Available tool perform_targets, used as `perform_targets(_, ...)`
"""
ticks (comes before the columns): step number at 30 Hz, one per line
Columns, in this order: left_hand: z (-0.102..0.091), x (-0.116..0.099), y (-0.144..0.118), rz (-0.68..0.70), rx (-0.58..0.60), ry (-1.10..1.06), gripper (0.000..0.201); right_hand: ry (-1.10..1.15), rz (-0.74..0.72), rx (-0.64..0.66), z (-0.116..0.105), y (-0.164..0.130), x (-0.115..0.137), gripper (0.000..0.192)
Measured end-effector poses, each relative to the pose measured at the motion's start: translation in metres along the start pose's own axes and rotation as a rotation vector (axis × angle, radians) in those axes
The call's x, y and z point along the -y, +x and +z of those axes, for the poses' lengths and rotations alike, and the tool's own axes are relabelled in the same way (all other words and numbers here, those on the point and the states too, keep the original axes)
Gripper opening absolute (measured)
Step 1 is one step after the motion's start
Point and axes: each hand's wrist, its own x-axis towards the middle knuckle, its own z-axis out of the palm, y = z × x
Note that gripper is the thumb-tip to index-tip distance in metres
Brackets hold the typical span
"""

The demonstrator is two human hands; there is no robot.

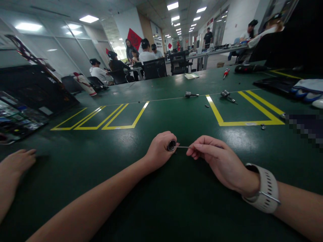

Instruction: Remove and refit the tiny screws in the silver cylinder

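Metal ring [171,145] sat clenched in the left hand [160,149]; right hand [214,156] fingers pinched a thin rod [181,147], lying sideways into it.

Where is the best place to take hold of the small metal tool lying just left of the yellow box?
Probably by the thick cylindrical end of the small metal tool, coming from above: it lies flat on the green table, and its thin shaft points right.
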Motion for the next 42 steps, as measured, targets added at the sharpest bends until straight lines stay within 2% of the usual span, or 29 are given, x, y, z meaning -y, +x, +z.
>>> perform_targets(10, 0.002, 0.002, 0.001, -0.119, -0.088, 0.016, 0.013, -0.102, -0.041, -0.074, 0.0, 0.0, 0.002, 0.012)
perform_targets(16, 0.003, 0.004, 0.001, -0.144, -0.118, 0.001, 0.015, -0.242, -0.048, -0.031, -0.004, 0.001, -0.003, 0.014)
perform_targets(22, 0.003, 0.005, 0.001, -0.157, -0.11, -0.028, 0.015, -0.342, -0.176, -0.002, -0.004, -0.005, -0.001, 0.015)
perform_targets(26, 0.003, 0.004, 0.001, -0.147, -0.141, -0.026, 0.017, -0.54, -0.195, 0.092, 0.003, -0.009, 0.003, 0.015)
perform_targets(30, 0.003, 0.001, 0.001, -0.114, -0.174, -0.027, 0.017, -0.605, -0.231, 0.13, 0.008, -0.008, 0.003, 0.012)
perform_targets(37, 0.002, -0.001, 0.0, 0.008, -0.142, -0.039, 0.018, -0.549, -0.325, 0.189, 0.007, -0.007, 0.001, 0.009)
perform_targets(42, 0.002, 0.0, -0.002, 0.033, -0.1, -0.047, 0.017, -0.473, -0.275, 0.276, 0.005, -0.006, 0.002, 0.012)
